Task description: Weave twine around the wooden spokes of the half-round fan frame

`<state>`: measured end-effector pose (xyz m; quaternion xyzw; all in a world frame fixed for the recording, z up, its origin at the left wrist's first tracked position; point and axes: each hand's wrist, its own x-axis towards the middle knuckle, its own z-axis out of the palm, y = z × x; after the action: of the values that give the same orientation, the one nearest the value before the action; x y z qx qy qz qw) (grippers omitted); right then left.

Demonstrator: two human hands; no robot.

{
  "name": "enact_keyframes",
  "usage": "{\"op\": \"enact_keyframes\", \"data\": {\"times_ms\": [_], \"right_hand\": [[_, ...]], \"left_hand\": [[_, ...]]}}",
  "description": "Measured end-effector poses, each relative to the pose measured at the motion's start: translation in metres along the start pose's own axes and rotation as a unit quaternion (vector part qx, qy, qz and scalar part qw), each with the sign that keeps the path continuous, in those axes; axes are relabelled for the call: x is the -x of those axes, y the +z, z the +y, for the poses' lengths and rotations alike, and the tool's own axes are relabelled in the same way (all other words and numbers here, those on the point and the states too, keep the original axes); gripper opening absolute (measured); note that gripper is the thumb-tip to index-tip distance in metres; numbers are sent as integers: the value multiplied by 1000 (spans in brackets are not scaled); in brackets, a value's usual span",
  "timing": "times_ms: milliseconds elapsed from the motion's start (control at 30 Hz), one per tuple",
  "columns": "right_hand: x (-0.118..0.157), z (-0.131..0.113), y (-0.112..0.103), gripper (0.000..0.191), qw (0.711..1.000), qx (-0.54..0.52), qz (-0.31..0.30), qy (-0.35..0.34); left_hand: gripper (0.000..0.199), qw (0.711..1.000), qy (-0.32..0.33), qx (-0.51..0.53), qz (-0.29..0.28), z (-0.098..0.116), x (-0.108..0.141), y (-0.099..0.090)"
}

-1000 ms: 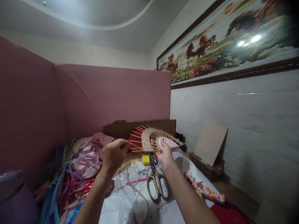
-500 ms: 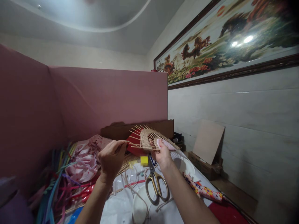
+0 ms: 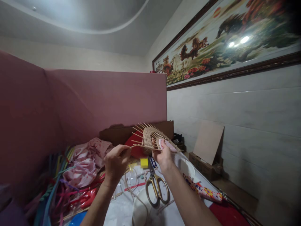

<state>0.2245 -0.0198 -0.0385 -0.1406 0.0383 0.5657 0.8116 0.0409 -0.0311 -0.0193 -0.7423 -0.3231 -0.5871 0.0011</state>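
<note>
My right hand (image 3: 163,156) grips a half-round woven fan (image 3: 148,138) by its pink-and-white centre piece (image 3: 168,145), thumb on top. Thin sticks radiate from the fan, with twine woven across them in a broad band. To its left, my left hand (image 3: 117,161) is closed in a pinch on the twine (image 3: 134,146), which runs taut to the fan's near edge. Below the hands lie large scissors (image 3: 157,190) with gold-coloured handles, blades pointing away. Loose twine (image 3: 135,193) trails over the table beside them.
A yellow block (image 3: 144,163) sits behind the scissors. Crumpled pink cloth (image 3: 84,163) and coloured strips (image 3: 50,194) are heaped at left. A colourful patterned item (image 3: 204,191) lies at right. A pink partition (image 3: 108,97) stands behind, and a board (image 3: 208,141) leans against the wall.
My left hand has moved slightly right and down, nearer the fan, still pinching the twine. The fan has tilted a little in my right hand. The whole view has shifted slightly.
</note>
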Motion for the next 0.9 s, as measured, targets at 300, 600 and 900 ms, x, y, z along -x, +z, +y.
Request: {"op": "enact_keyframes", "data": {"times_ms": [300,600,900], "right_hand": [[5,4,1,19,998,15,-54,12],[11,5,4,19,997,27,-72,7],[24,2,11,18,996,25,-84,-26]], "left_hand": [[11,957,-126,197,-169,4,5,20],[8,846,-282,395,-219,6,7,25],[15,783,-317,491,-214,-2,9,28]]}}
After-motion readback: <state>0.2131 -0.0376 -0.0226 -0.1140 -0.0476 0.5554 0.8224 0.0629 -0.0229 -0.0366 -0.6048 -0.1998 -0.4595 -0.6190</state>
